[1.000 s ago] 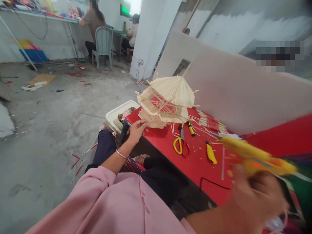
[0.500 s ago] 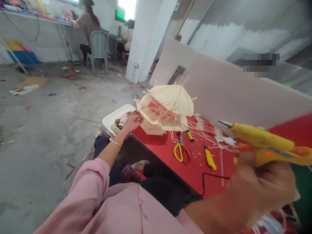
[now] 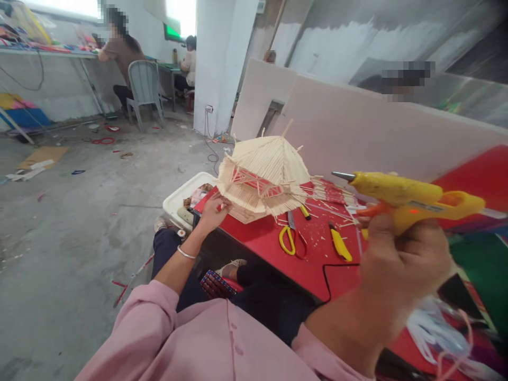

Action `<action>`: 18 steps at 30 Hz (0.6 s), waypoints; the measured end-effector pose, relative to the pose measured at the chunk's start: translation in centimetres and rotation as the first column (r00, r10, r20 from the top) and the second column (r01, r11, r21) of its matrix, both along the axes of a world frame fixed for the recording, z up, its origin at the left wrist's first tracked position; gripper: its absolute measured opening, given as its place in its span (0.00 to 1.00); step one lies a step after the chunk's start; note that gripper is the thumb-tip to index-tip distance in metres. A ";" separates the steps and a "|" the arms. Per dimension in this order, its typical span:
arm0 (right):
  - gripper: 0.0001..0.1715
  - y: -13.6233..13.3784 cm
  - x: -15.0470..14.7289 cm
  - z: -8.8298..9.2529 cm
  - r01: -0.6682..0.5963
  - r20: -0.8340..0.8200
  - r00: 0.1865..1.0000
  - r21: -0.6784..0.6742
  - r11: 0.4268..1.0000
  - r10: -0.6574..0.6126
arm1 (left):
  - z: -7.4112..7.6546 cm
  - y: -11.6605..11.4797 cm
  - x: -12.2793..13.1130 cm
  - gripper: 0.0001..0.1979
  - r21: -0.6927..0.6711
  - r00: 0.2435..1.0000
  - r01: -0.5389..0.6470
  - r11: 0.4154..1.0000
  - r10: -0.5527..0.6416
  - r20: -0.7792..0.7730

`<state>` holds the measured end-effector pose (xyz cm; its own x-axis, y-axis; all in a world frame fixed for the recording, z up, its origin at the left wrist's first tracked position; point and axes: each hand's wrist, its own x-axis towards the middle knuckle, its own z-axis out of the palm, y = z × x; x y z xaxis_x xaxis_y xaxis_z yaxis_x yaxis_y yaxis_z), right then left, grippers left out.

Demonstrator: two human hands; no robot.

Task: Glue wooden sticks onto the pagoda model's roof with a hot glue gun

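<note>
A tiered model of thin wooden sticks (image 3: 264, 164) stands on the red table (image 3: 257, 235). My left hand (image 3: 214, 211) is at the model's lower left edge, fingers curled near its base; whether they grip it is hard to tell. In my right hand (image 3: 408, 248) is a yellow glue gun (image 3: 397, 190), raised over the table's right part, its metal tip pointing left toward the model. A small orange-red light glows on its body. Scissors (image 3: 291, 238) with one yellow and one red handle loop and a yellow cutter (image 3: 340, 242) lie in front of the model.
Loose sticks (image 3: 331, 190) lie behind the tools. A pale board (image 3: 377, 148) rises behind the table. A white bin (image 3: 186, 193) stands at the left. A black cord (image 3: 326, 280) crosses the front edge. Plastic bags (image 3: 436, 328) lie lower right. Other people sit farther back.
The glue gun and my right hand have moved left and slightly up. The model appears turned or tilted a little, with my left hand still beside its base. The camera view has shifted too.
</note>
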<state>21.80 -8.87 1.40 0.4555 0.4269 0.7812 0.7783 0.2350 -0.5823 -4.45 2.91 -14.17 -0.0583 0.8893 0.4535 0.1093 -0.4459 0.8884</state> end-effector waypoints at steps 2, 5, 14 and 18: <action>0.11 0.2 -0.1 0.1 -0.020 -0.007 1.000 -0.005 1.000 0.020 | -0.2 -1.1 0.8 0.08 0.004 1.000 0.026 1.000 -0.026 -0.005; 0.16 0.3 -0.2 0.3 -0.008 -0.012 1.000 -0.059 0.998 0.007 | -0.6 -2.3 2.0 0.07 -0.001 0.999 0.038 0.999 -0.038 0.007; 0.14 -0.2 -0.4 1.6 -0.088 -0.046 0.995 0.003 0.996 0.088 | -2.6 -2.4 1.8 0.08 -0.096 0.965 -0.143 0.985 0.160 0.206; 0.16 -0.4 -0.2 2.2 -0.104 0.020 0.994 -0.070 0.992 0.106 | -1.7 -2.7 -0.6 0.11 -0.134 0.875 -0.315 0.940 0.342 0.342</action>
